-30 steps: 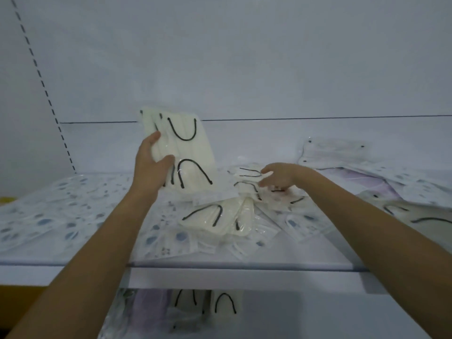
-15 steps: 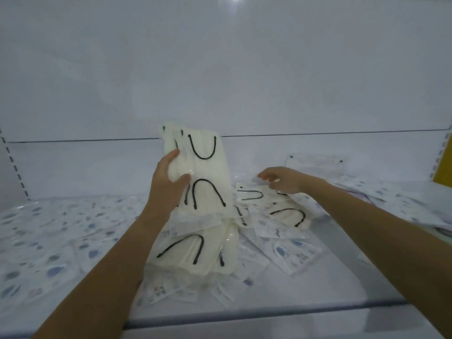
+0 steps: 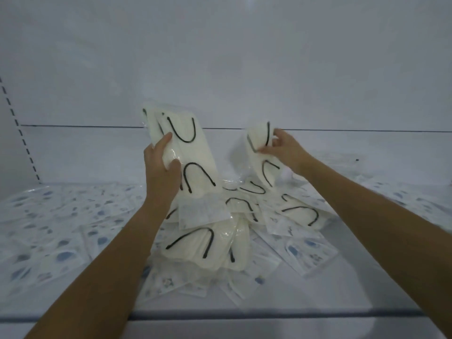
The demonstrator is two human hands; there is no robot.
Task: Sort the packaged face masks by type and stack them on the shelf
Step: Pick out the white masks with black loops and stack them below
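My left hand [image 3: 160, 167] grips an upright stack [image 3: 193, 152] of cream masks with black ear loops, fingers curled round its left edge. The hand hides that edge, and I cannot count the packs in the stack. My right hand [image 3: 285, 149] pinches one more cream pack [image 3: 260, 143] near its top, in the air just right of the stack and apart from it. That pack is blurred, and its clear wrap fades into the white back wall.

Below and between the hands, a loose pile [image 3: 208, 243] of the same cream masks lies on the shelf [image 3: 367, 292], over blue-printed packs [image 3: 61, 228] that spread out left of the left hand and under the right arm. Pale packs beyond the right hand are too faint to tell by type. Both forearms are cut off at the bottom edge.

Half a second ago the right hand lay low on the pile. Now it is raised with the pack. The left hand's stack stands as before.
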